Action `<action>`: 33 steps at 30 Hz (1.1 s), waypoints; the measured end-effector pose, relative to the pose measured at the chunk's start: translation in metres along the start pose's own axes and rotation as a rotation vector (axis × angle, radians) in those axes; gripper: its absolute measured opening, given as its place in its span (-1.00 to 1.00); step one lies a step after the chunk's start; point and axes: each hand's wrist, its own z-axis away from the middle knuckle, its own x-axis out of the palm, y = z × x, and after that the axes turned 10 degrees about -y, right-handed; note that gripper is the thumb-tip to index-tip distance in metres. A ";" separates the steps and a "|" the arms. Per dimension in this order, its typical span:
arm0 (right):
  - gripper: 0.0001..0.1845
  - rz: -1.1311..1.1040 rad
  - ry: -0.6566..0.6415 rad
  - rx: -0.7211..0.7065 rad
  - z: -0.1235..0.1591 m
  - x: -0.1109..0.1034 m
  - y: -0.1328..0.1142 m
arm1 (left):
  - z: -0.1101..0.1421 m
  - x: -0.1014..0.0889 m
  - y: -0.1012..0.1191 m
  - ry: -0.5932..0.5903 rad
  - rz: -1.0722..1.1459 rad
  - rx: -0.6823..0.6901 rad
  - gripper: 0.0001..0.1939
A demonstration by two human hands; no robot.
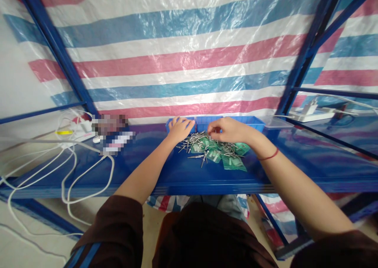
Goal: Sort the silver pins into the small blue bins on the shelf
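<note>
A heap of thin silver metal pins that look like blind rivets [197, 141] lies on the blue shelf, mixed with several small green-tinted plastic bags [234, 163]. Along the back edge stand blue plastic bins [209, 123]. My left hand [180, 129] rests over the left bin, fingers spread and nothing visible in them. Just above the heap, in front of the bins, my right hand [226, 129] has its thumb and fingers curled together in a pinch. Whatever sits between those fingertips is hidden or too small to make out.
White cables [110, 169] loop across the shelf's left end, by a power strip [78, 136] and some blurred-out items. At the right lie a clear plastic lid [276, 122] and another power strip [311, 113]. Blue metal posts [305, 59] and a striped plastic sheet [183, 55] enclose the shelf.
</note>
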 end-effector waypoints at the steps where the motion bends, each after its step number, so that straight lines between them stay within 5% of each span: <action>1: -0.89 -0.005 -0.104 -0.010 0.006 -0.001 -0.002 | 0.001 -0.001 0.004 -0.003 -0.001 0.032 -0.60; 6: -0.75 0.094 -0.296 0.015 0.020 0.014 -0.005 | 0.005 0.001 0.017 -0.005 0.007 0.156 -0.65; 12: -0.93 0.461 -0.210 0.107 0.008 0.037 -0.020 | 0.009 0.005 0.025 -0.037 0.023 0.250 -0.70; 16: -0.86 0.558 -0.141 0.091 0.001 0.039 -0.025 | 0.009 0.003 0.028 -0.086 0.096 0.324 -0.69; 25: -0.82 0.222 -0.010 0.115 -0.017 0.033 0.011 | 0.014 0.010 0.037 -0.322 0.340 0.348 -0.43; 33: -0.78 -0.247 0.228 0.174 -0.014 0.026 0.035 | 0.017 0.013 0.037 -0.302 0.335 0.308 -0.69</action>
